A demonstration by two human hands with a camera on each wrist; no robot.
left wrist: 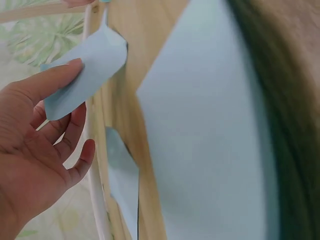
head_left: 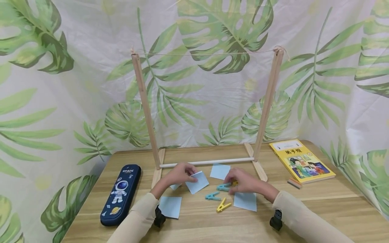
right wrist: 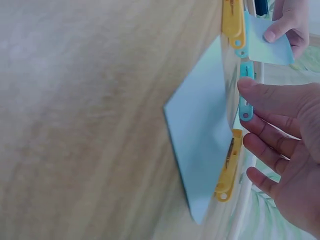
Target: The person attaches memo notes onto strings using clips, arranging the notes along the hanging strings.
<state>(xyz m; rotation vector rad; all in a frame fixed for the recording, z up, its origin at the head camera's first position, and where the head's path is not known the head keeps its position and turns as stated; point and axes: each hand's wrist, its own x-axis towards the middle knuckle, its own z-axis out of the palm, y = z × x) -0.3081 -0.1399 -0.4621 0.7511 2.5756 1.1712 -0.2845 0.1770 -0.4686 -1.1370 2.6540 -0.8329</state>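
Observation:
My left hand (head_left: 178,174) pinches a square of light blue paper (head_left: 199,185) by its upper edge, tilted up off the table, thumb on the near face in the left wrist view. My right hand (head_left: 244,181) holds a blue clothespin (right wrist: 246,109) between thumb and fingers. A yellow clothespin (right wrist: 228,167) lies just beyond those fingers, partly hidden in the head view. Between the hands lie another blue clothespin (head_left: 213,196) and a yellow clothespin (head_left: 224,205). One blue paper square (head_left: 245,203) lies below my right hand, another (head_left: 171,207) beside my left forearm.
A wooden frame (head_left: 267,104) with a string (head_left: 206,54) tied across its top and a white bar (head_left: 212,162) low down stands behind the hands. Another blue square (head_left: 220,171) lies near the bar. A pencil case (head_left: 121,195) lies left; a yellow book (head_left: 302,161) and eraser (head_left: 294,183) right.

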